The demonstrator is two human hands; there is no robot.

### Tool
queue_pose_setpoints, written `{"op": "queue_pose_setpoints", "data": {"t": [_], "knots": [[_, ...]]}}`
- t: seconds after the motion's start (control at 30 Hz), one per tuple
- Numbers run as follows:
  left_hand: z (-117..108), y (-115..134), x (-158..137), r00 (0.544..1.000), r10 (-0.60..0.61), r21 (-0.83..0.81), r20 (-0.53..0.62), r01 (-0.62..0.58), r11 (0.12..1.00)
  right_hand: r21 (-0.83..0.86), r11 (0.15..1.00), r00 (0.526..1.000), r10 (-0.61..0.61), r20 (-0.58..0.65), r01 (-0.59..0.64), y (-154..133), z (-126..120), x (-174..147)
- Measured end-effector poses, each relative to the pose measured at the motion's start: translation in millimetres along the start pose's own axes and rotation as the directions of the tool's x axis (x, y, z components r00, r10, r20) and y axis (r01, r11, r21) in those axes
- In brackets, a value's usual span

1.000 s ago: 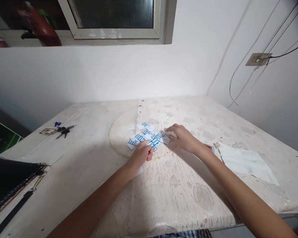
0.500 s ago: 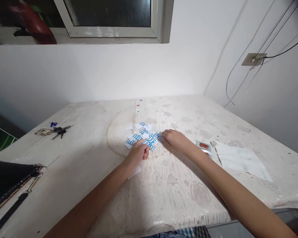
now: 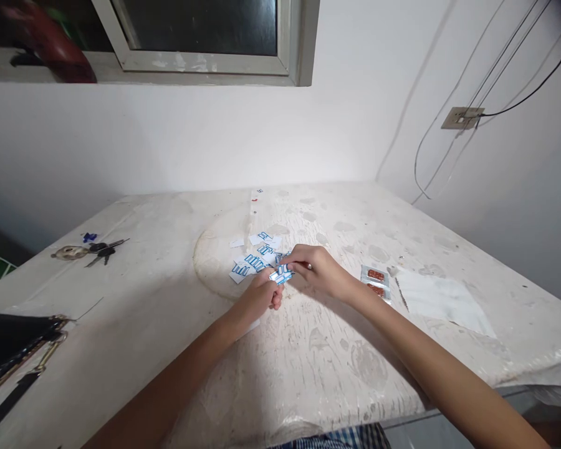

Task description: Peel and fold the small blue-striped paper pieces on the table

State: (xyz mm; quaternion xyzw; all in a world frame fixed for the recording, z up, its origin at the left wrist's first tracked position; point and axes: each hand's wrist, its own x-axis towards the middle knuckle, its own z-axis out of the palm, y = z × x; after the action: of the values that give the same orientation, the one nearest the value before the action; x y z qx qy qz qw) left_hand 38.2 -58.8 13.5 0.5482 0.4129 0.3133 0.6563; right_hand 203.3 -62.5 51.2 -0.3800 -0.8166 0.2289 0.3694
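Observation:
My left hand [image 3: 264, 289] is closed around small white paper pieces [image 3: 281, 274] printed with blue outlined shapes, which stick out past the thumb. Just to the right, my right hand [image 3: 316, 268] has thumb and fingertips pinched at the edge of these pieces. Whether it grips one piece or several I cannot tell. Beyond both hands lies a loose spread of similar paper pieces [image 3: 256, 260], some with blue outlines and some blank. Part of another white piece [image 3: 249, 328] shows from under my left wrist.
Keys [image 3: 103, 251] and a small blue object [image 3: 90, 237] lie at the left. A black bag [image 3: 16, 343] with a strap is nearer. On the right are silver packets with reddish contents [image 3: 375, 284] and a white cloth-like sheet [image 3: 446, 299]. A wall stands behind the table [image 3: 168, 231].
My right hand has drawn in from the right side of the spread to my left hand. Blue-marked pieces now show between the two hands. The view has shifted slightly.

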Motion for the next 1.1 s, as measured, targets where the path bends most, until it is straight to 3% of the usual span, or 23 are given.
{"op": "queue_pose_setpoints", "data": {"t": [0.2,0.57,0.87,1.03,1.1], "knots": [[4.7,5.7,-10.7,0.998,0.055,0.153,-0.004,-0.054,0.987,-0.089,0.996,0.999,-0.012,0.047,0.017,-9.1,1.0,-4.0],[5.7,0.5,-9.8,0.998,0.069,0.159,0.006,-0.069,0.985,-0.155,0.988,0.999,-0.018,0.038,0.024,-10.5,6.6,-5.8],[8.8,3.6,-10.2,0.988,0.156,0.139,-0.020,-0.152,0.979,-0.262,0.962,0.997,-0.082,-0.004,0.078,-6.0,10.0,-6.6],[7.7,10.6,-9.1,0.985,0.139,0.133,-0.101,-0.125,0.983,-0.326,0.942,0.982,0.017,-0.189,-0.079,5.8,-8.4,-2.8],[7.4,13.8,-8.6,0.983,0.111,0.100,-0.146,-0.097,0.990,-0.375,0.910,0.980,0.124,-0.153,-0.174,16.8,-17.5,-2.1]]}}
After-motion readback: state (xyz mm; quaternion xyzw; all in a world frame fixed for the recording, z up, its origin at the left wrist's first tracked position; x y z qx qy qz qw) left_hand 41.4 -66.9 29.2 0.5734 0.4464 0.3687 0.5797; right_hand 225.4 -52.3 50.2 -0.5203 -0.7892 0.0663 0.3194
